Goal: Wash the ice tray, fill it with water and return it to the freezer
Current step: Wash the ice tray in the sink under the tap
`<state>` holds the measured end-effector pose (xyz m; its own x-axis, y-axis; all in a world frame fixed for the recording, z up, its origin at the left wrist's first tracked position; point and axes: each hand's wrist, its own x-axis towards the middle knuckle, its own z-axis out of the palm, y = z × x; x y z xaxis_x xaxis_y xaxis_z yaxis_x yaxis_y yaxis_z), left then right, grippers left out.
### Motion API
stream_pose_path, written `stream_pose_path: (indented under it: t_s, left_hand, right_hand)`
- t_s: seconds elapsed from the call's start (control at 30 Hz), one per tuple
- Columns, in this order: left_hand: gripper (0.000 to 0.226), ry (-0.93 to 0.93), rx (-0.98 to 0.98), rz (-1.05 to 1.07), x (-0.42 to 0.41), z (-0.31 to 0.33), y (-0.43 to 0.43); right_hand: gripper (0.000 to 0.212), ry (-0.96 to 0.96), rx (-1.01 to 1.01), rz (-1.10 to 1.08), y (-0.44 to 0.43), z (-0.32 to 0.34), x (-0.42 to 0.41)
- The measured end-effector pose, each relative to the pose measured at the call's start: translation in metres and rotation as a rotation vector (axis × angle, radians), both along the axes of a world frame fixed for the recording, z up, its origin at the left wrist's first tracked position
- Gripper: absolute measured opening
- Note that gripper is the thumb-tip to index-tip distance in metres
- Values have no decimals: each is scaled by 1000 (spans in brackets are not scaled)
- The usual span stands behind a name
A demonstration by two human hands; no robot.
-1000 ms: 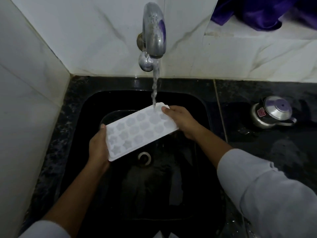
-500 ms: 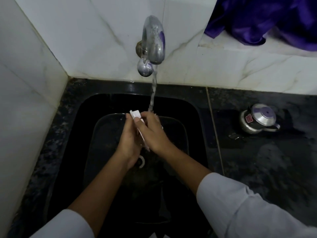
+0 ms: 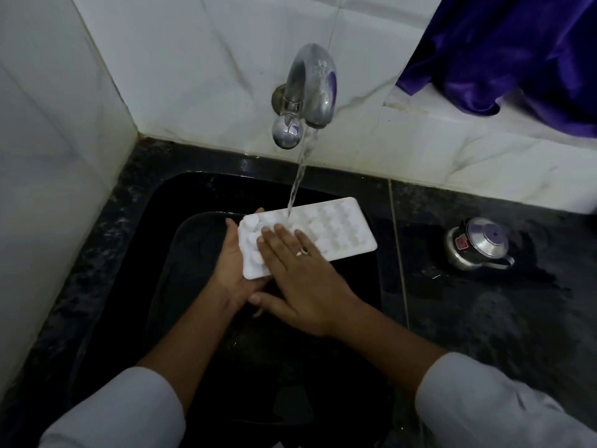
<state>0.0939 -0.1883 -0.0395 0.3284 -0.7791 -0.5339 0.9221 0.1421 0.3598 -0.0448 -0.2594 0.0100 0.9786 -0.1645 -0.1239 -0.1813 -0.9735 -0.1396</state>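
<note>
Water (image 3: 298, 176) from the tap (image 3: 311, 85) is landing on the ice tray (image 3: 326, 231), which I've got over the dark sink (image 3: 206, 195), bumpy underside up and roughly level. My left hand (image 3: 231, 263) cups the near-left end from beneath, fingers curled round the edge. My right hand (image 3: 302, 279) lies flat and spread across the moulded bumps, palm down, rubbing rather than gripping.

I'd judge the tray light and a bit flexible, thin white plastic or silicone, and slick now it's wet. Best hold is at the flat rim on the short ends, thumb over, fingers under; the rounded cells give nothing to pinch. Filled later, it'll want both ends supported and kept level.

Half a second ago the tray stood on edge, pressed between both hands, barely visible. Now it's laid out flat, cell bottoms facing me. A second ago it was the other way, open cells up, a hand at each end. The small steel kettle (image 3: 478, 244) sits on the surface to the right.
</note>
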Motion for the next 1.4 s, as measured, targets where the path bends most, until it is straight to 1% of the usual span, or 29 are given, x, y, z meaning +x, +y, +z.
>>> stream_pose_path:
  t_s: [0.13,0.2,0.27,0.33,0.4,0.47,0.53,0.6,0.63,0.7,0.77,0.83,0.87,0.93,1.0,1.1,1.13,1.27,1.3,1.4]
  left_hand:
    - [78,34,-87,-60,-9,5,-19]
    - [81,37,-92,-90,-4,8,-26]
    - [79,65,-100,-89,2,4,-31]
    - [73,71,-94,-100,-3,3,-34]
    - [68,58,-131,-102,-12,7,-38]
    - [71,34,-142,-101,-12,15,-40]
    - [76,62,-129,-89,-1,19,-40]
    - [76,59,-89,-51,7,17,-39]
    - [75,50,-73,-47,6,19,-39]
    - [70,26,-69,-64,-5,21,-41]
    - [68,17,-113,-83,-15,25,-43]
    - [61,24,-141,-101,-10,31,-43]
    - [62,25,-140,-83,-3,31,-42]
    - [74,12,-100,-70,3,25,-42]
    - [74,1,-67,-70,0,20,-44]
    - [72,-32,-95,-68,-9,26,-45]
    - [72,-30,-98,-68,-5,28,-43]
    - [76,-1,-111,-6,18,23,-33]
    - [77,-6,-115,-16,17,22,-32]
    - [73,-31,-126,-46,1,24,-26]
  right_hand:
    - [94,-8,-61,-117,-27,18,8]
    - [96,10,-75,-66,-21,23,0]
    - [98,52,-87,28,-18,25,-12]
    - [97,54,-100,46,-29,31,-8]
    - [96,19,-91,-40,-44,36,6]
    - [95,-8,-79,-95,-44,38,12]
    - [97,9,-66,-13,-32,38,2]
    - [98,55,-73,69,-24,36,-10]
    - [98,52,-81,75,-29,37,-9]
    - [95,17,-102,-6,-45,39,5]
    - [94,0,-116,-105,-55,44,13]
    - [96,9,-84,-53,-44,45,5]
    - [97,25,-74,11,-34,47,-4]
    - [97,54,-84,89,-24,44,-17]
    - [93,22,-102,58,-37,43,-7]
    - [91,-29,-68,-73,-48,47,10]
    - [93,-32,-52,-70,-42,48,10]
    - [97,30,-73,85,-14,45,-12]
    - [96,26,-83,76,-20,45,-10]
    - [94,-2,-89,-80,-46,48,10]
